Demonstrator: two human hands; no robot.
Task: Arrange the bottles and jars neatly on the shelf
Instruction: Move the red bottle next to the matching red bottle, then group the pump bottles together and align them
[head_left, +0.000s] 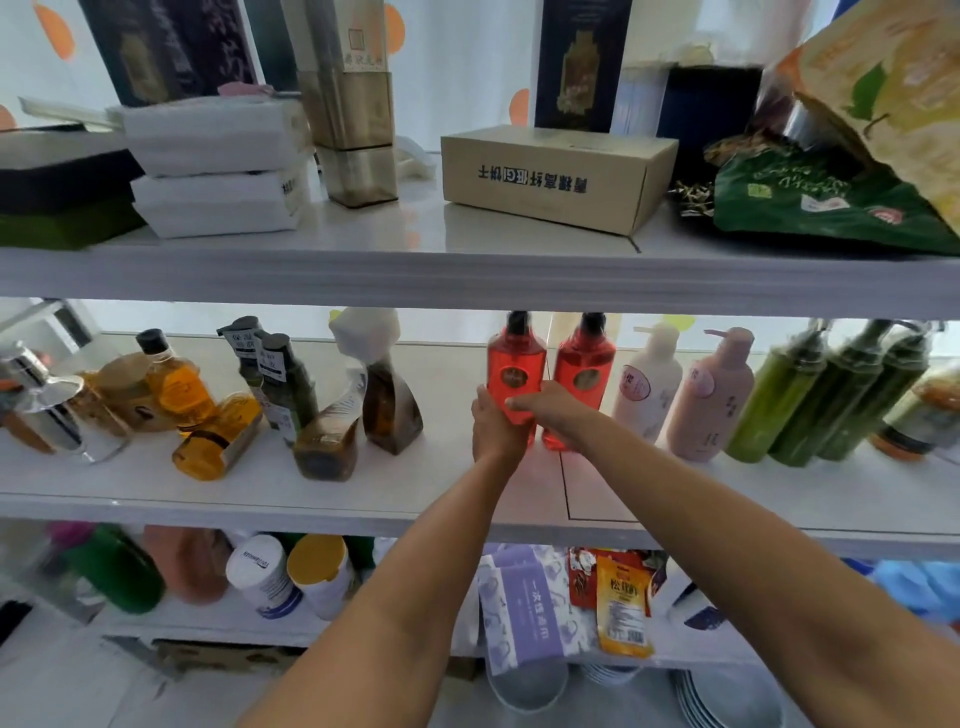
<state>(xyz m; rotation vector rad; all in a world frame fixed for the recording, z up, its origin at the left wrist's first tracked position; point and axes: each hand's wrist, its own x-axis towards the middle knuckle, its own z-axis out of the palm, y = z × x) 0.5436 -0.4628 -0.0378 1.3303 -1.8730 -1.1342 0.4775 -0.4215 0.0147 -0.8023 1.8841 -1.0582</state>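
Red bottle (515, 364), centre of frame on middle shelf (675, 483), gripped low by left hand (496, 428), right hand (551, 410) curled across its front below an oval gold label, writing unreadable. Just beside, rightward: second red bottle (584, 364), cream pump bottle (647, 387), pink pump bottle (709, 400). Farther, upper shelf (311, 270): cardboard box (545, 171), blue Chinese print upside down.

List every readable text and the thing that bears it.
"青稞高纤低GI饼干", upside down: cardboard box.
"松花粉", last character unsure: yellow packet.
"一次性浴巾", unsure: purple packet.
Red bottle, white jar, all other labels: too blurred to read.
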